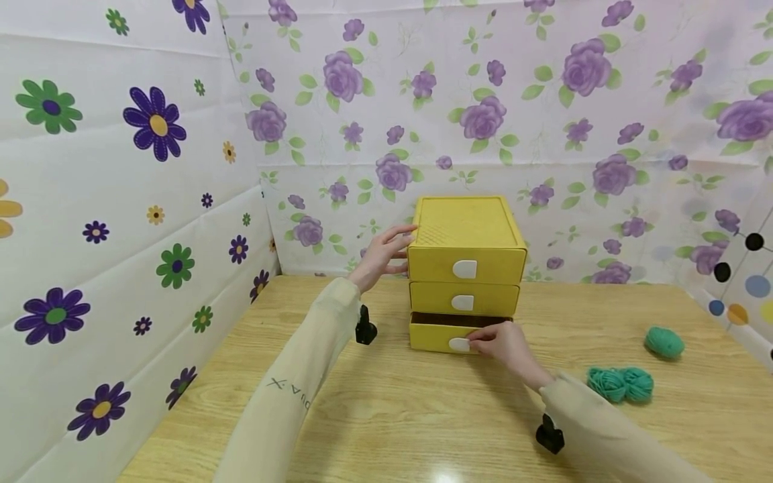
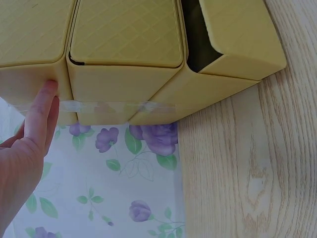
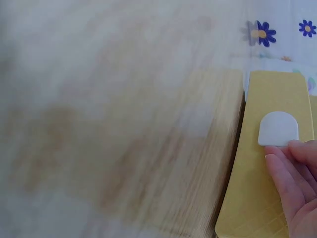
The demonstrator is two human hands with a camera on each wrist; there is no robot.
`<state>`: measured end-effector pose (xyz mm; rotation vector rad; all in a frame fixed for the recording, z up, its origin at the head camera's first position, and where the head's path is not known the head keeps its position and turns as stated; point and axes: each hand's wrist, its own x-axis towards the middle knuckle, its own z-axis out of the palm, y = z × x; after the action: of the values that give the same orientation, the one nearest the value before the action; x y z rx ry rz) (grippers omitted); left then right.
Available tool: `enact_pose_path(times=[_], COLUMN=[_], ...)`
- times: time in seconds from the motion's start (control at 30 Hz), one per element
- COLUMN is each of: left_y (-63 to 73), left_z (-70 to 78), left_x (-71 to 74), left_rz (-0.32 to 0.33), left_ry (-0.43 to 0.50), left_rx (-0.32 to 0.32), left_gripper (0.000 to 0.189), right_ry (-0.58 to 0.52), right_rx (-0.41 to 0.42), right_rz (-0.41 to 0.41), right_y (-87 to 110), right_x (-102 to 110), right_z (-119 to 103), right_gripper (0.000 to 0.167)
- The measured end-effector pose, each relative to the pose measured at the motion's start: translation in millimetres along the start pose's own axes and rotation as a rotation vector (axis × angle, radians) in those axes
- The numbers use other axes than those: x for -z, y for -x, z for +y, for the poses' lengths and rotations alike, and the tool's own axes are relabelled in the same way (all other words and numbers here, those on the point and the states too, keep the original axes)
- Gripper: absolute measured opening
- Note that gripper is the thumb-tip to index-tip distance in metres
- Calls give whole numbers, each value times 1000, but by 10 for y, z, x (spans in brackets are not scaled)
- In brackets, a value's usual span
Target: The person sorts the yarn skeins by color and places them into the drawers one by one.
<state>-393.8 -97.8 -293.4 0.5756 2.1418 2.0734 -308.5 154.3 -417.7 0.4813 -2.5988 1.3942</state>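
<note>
A yellow drawer cabinet [image 1: 471,225] with three stacked drawers stands against the back wall. Its bottom drawer [image 1: 430,337] is pulled partway out, showing a dark gap along the top; the upper two are closed. At that drawer's front, my right hand [image 1: 504,345] pinches the white pull tab [image 3: 279,129] between thumb and fingers. My left hand [image 1: 384,257] is at the cabinet's left side near the top, fingers extended. In the left wrist view its fingertips [image 2: 48,88] touch the side wall of the top section.
Two teal yarn bundles, one double [image 1: 621,384] and one single [image 1: 664,343], lie on the wooden table [image 1: 386,429] to the right. Floral sheets [image 1: 338,134] hang behind and at the left. Black wrist devices [image 1: 365,327] are on both sleeves.
</note>
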Motion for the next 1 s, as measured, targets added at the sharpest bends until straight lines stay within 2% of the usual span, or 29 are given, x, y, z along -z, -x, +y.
enact_pose_path(times=[0.27,0.6,1.0], left_y=[4,3,0], left_z=[10,9,1], left_x=[2,-4,1], left_rz=[-1,-5,-12], left_ry=[8,1,9], left_rx=[-2,3,-4], left_gripper=[37,38,37], right_ry=[15,42,48], right_rx=[-5,104,80], right_rz=[-29,-43,-49], right_y=[114,235,327], right_x=[4,25,29], right_z=[-58,-75,-110], right_gripper=[6,7,7])
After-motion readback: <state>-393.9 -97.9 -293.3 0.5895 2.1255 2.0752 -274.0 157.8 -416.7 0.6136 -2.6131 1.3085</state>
